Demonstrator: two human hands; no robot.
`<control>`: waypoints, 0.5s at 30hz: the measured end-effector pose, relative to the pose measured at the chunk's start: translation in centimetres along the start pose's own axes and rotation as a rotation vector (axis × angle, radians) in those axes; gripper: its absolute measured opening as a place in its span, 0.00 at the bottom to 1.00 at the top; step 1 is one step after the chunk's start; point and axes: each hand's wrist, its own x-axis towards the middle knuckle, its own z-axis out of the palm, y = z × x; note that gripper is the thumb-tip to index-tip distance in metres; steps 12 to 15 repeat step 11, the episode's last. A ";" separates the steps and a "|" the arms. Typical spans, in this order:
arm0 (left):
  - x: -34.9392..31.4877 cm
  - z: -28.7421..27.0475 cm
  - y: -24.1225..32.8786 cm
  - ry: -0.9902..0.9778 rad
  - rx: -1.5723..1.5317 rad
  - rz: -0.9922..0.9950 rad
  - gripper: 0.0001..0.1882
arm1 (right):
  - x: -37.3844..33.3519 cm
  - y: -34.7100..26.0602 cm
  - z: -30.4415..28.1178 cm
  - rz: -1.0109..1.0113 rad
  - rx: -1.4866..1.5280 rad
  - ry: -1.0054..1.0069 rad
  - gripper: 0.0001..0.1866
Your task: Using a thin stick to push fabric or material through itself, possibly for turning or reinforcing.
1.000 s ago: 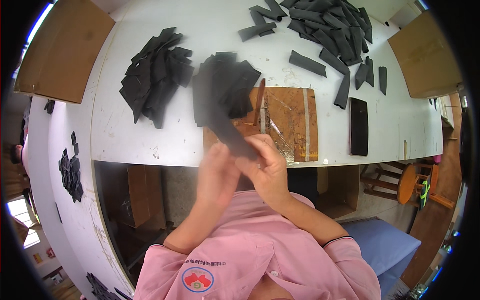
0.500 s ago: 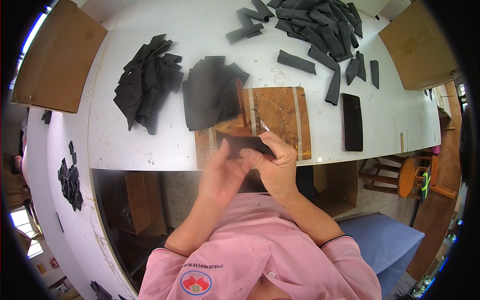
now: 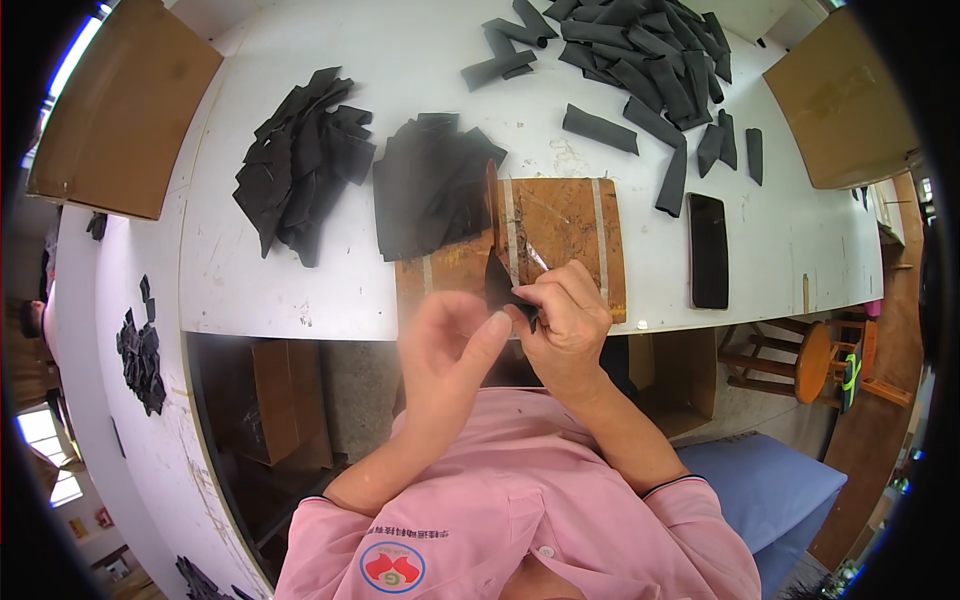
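A black sheet piece (image 3: 497, 282), soft-looking and bent, is pinched in the fingers of my right hand (image 3: 568, 315) over the near edge of a wooden board. My left hand (image 3: 445, 345) is just left of it, slightly blurred; its thumb points at the piece's lower end and stands apart from the curled fingers. Whether the thumb touches the piece, I cannot tell. A slim whitish tool (image 3: 537, 258) shows beyond my right fingers; whether it is held or lies on the board (image 3: 570, 215) is unclear. A narrow brown strip (image 3: 492, 195) rises at the board's middle.
Flat black pieces lie in a stack (image 3: 425, 190) over the board's left part and in a pile (image 3: 300, 165) farther left. Rolled black tubes (image 3: 650, 55) are heaped at the back right. A phone (image 3: 708, 250) lies right of the board. Cardboard boxes (image 3: 130, 110) flank the table.
My left hand has let go of the black piece's left end and pulled back a little. The piece has turned from lying crosswise to pointing away, now in my right hand.
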 end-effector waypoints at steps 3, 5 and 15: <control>0.4 0.1 0.1 0.012 -0.034 -0.108 0.08 | -0.3 0.5 0.2 -0.096 -0.075 -0.003 0.11; 0.5 0.0 0.1 0.016 -0.086 -0.173 0.06 | -0.5 0.5 0.2 -0.147 -0.132 -0.007 0.11; 0.8 -0.5 0.2 -0.022 -0.380 -0.365 0.04 | -0.8 1.0 0.1 -0.205 -0.219 -0.065 0.10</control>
